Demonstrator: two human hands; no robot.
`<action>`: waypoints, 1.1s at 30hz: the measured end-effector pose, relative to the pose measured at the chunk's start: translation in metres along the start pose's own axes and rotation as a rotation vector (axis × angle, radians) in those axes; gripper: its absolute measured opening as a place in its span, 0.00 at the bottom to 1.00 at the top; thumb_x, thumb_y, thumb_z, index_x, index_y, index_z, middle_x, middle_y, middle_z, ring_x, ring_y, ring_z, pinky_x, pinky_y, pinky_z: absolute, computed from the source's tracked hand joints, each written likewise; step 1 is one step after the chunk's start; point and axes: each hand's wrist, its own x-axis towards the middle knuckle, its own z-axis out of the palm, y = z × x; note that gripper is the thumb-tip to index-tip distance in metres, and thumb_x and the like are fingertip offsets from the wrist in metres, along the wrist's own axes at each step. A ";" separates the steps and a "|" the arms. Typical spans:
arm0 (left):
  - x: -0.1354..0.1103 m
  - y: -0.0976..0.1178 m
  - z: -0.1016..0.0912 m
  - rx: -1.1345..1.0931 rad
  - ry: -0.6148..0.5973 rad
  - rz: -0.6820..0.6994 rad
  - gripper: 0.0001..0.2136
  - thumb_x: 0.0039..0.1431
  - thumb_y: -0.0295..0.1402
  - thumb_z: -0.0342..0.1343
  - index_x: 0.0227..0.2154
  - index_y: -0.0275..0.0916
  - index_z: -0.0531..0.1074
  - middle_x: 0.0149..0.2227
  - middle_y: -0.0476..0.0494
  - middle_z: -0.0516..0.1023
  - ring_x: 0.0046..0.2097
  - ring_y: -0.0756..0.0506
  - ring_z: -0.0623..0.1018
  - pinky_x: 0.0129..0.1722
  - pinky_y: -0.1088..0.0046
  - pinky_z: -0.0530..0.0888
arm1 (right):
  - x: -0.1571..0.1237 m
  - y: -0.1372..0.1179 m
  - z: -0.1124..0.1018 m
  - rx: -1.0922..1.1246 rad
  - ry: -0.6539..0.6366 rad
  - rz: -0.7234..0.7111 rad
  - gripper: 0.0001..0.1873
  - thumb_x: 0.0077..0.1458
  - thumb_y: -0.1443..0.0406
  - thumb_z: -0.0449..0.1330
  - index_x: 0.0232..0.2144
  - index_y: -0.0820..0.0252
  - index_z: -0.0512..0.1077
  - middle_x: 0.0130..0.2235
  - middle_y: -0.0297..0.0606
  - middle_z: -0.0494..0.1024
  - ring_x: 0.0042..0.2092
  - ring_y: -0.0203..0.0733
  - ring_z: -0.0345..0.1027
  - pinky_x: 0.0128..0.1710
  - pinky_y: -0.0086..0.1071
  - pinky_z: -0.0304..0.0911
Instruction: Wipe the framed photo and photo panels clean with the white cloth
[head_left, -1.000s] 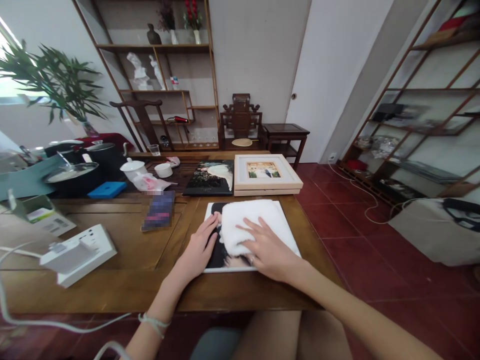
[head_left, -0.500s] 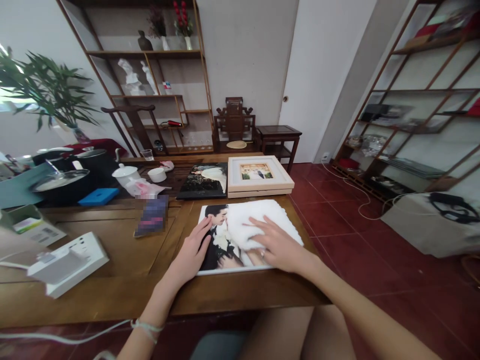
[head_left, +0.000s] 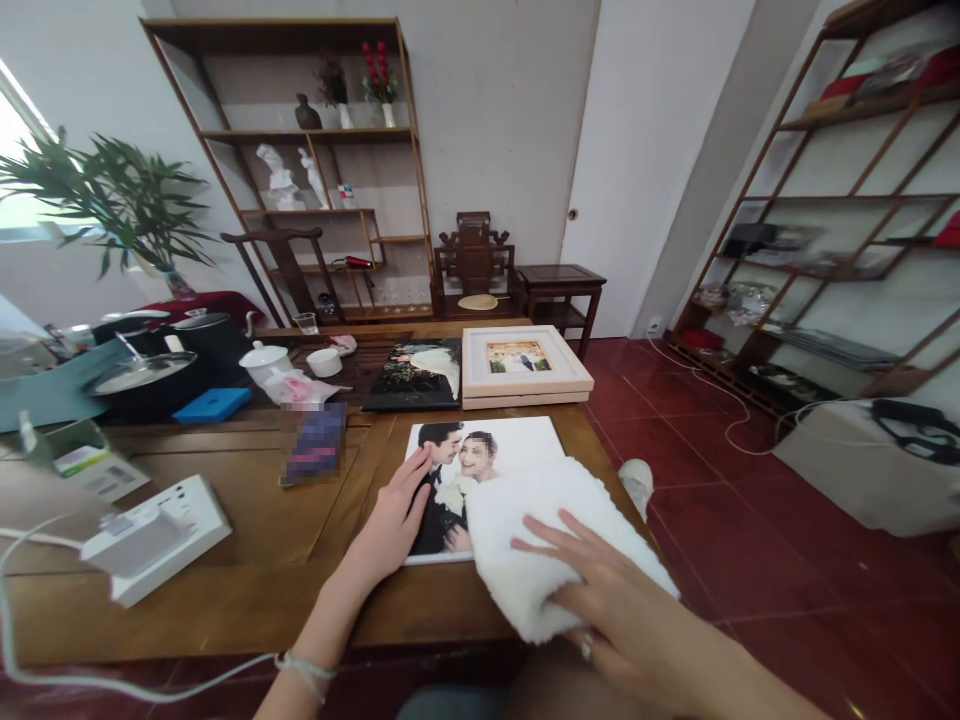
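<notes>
A wedding photo panel (head_left: pixel 442 520) lies flat on the wooden table in front of me. My left hand (head_left: pixel 399 508) rests with outstretched fingers on its left edge, steadying nothing else. A fluffy white towel (head_left: pixel 510 500) covers the panel's lower right part and hangs past the table's front right corner. On top of the towel is my right hand (head_left: pixel 592 575), fingers slightly spread and a ring showing, holding the cloth. The towel hides the panel's lower right corner.
Behind the panel are a dark photo panel (head_left: pixel 415 375) and stacked pale picture frames (head_left: pixel 525 390). Left on the table stand a white power strip (head_left: pixel 169 545), a blue box (head_left: pixel 213 404), a lidded pan (head_left: pixel 146 375) and white cups (head_left: pixel 324 361). A trailing cable (head_left: pixel 150 690) crosses the front.
My right hand has drawn the towel toward me and right, uncovering the panel's upper right area. My left hand stays on the left edge. The camera view has shifted slightly.
</notes>
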 end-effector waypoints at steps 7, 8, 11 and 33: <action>0.000 0.002 -0.001 -0.017 0.004 -0.012 0.19 0.63 0.33 0.40 0.56 0.40 0.62 0.62 0.40 0.59 0.62 0.43 0.59 0.60 0.56 0.57 | 0.058 0.069 -0.013 -0.114 0.190 0.097 0.18 0.51 0.73 0.51 0.44 0.62 0.72 0.56 0.49 0.66 0.63 0.46 0.46 0.61 0.50 0.40; 0.000 0.003 -0.002 -0.019 0.002 -0.018 0.19 0.63 0.32 0.40 0.56 0.40 0.62 0.62 0.39 0.59 0.62 0.42 0.59 0.60 0.56 0.57 | 0.068 0.076 -0.013 -0.124 0.205 0.106 0.18 0.52 0.73 0.50 0.45 0.63 0.71 0.56 0.49 0.67 0.63 0.46 0.47 0.61 0.51 0.40; -0.001 0.006 -0.002 -0.014 -0.010 -0.043 0.19 0.63 0.32 0.40 0.56 0.40 0.62 0.62 0.39 0.59 0.62 0.42 0.59 0.59 0.56 0.59 | 0.090 0.079 -0.010 -0.124 0.224 0.115 0.20 0.53 0.73 0.50 0.48 0.62 0.70 0.55 0.48 0.67 0.63 0.49 0.46 0.60 0.54 0.39; 0.000 0.005 -0.003 -0.027 -0.044 -0.060 0.20 0.64 0.33 0.40 0.58 0.40 0.59 0.63 0.41 0.57 0.63 0.44 0.56 0.61 0.59 0.55 | 0.128 0.058 -0.004 -0.135 0.065 0.037 0.18 0.54 0.71 0.51 0.45 0.58 0.72 0.61 0.45 0.59 0.65 0.56 0.34 0.59 0.60 0.33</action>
